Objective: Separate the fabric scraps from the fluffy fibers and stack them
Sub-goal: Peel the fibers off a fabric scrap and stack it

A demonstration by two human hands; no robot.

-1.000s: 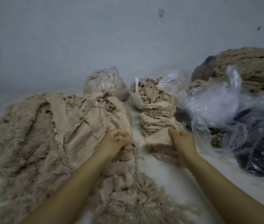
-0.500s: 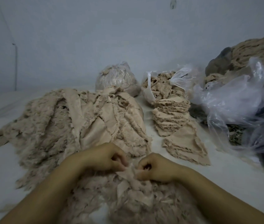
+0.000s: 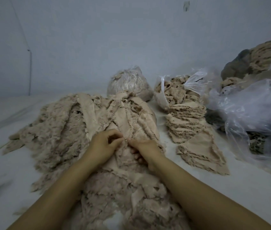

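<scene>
A big beige heap of fluffy fibers mixed with fabric scraps (image 3: 75,130) covers the middle and left of the white surface. Both hands work at its near right part. My left hand (image 3: 105,145) pinches a bit of beige scrap between thumb and fingers. My right hand (image 3: 143,150) lies beside it, fingers curled into the same scrap (image 3: 126,151), partly buried. To the right lie stacks of separated scraps: a low one (image 3: 203,153) in front and a taller one (image 3: 186,120) behind it.
Two clear plastic bags of beige material stand at the back, a tied bag (image 3: 128,83) and an open bag (image 3: 176,92). Crumpled clear plastic (image 3: 251,105) over dark stuff fills the right side. A knitted beige bundle (image 3: 267,53) lies far right. A wall rises behind.
My right hand left the low scrap stack and came back to the heap. Both hands then moved a little farther into the heap and took hold of a scrap. The camera view shifted.
</scene>
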